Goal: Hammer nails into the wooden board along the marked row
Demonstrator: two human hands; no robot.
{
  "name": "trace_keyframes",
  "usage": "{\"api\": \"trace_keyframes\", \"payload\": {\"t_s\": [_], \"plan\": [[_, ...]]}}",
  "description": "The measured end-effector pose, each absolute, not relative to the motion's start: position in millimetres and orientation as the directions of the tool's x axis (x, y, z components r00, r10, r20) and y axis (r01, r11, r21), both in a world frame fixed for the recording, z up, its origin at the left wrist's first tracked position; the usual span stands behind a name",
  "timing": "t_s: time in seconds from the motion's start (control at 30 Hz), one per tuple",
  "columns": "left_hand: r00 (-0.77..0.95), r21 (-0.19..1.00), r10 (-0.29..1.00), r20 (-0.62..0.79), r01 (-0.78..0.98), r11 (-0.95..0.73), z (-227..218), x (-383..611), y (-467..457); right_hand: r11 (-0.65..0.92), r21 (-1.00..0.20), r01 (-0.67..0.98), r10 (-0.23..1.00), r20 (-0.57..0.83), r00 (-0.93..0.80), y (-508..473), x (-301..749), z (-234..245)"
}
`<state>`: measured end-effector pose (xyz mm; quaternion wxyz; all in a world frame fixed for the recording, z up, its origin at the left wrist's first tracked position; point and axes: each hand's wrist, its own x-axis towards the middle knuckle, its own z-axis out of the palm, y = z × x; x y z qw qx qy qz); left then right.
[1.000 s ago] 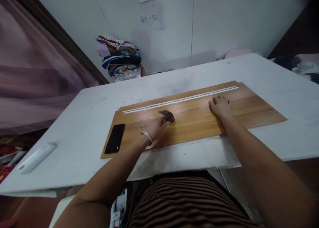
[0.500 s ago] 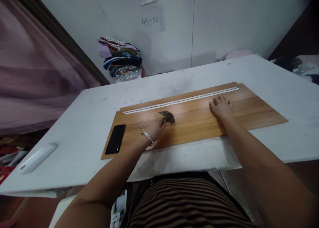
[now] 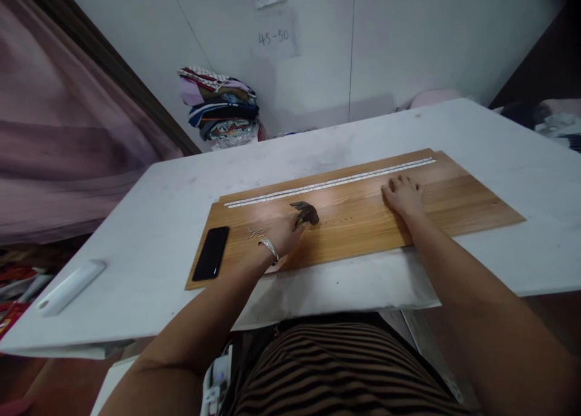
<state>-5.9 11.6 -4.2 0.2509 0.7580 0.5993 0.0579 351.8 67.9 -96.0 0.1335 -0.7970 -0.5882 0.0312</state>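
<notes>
A claw hammer [image 3: 308,213] is in the grip of my left hand [image 3: 285,234], its head low over the wooden board [image 3: 376,237]. Most of the handle is hidden by my fingers. My right hand [image 3: 403,197] rests on the board further right, palm down with fingers spread and nothing held. From the hammer head, a row of small dark dots [image 3: 340,220] runs to the right along the wood. Several loose nails [image 3: 255,232] lie left of my left hand. Two white marked strips [image 3: 327,184] stretch along the far part of the board.
A black phone [image 3: 210,254] lies on the board's left end. The white table [image 3: 181,192] extends around the board, with a white elongated object [image 3: 72,287] at its left. Folded clothes [image 3: 222,107] are stacked by the wall behind, and a pink curtain [image 3: 68,113] hangs left.
</notes>
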Motion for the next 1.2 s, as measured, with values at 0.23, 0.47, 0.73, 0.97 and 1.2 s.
{"api": "trace_keyframes", "payload": {"t_s": [0.23, 0.47, 0.73, 0.97, 1.2], "plan": [[0.265, 0.454, 0.938, -0.223, 0.880, -0.140, -2.5, -8.8, 12.3, -0.272, -0.260, 0.927, 0.946, 0.107, 0.307, 67.8, 352.3, -96.8], [0.265, 0.449, 0.935, -0.236, 0.883, -0.137, -3.3, -8.3, 13.0, -0.267, -0.240, 0.933, 0.946, 0.119, 0.302, 67.9, 352.5, -97.5], [0.262, 0.465, 0.943, -0.203, 0.874, -0.143, -3.3, -9.3, 11.5, -0.252, -0.212, 0.944, 0.949, 0.136, 0.284, 67.6, 354.4, -100.7], [0.271, 0.470, 0.940, -0.205, 0.870, -0.149, -4.0, -8.1, 11.9, -0.253, -0.197, 0.947, 0.946, 0.156, 0.286, 67.7, 354.9, -102.9], [0.262, 0.468, 0.940, -0.216, 0.873, -0.136, -1.9, -6.4, 10.2, -0.253, -0.197, 0.947, 0.946, 0.155, 0.285, 67.2, 354.6, -101.9]]}}
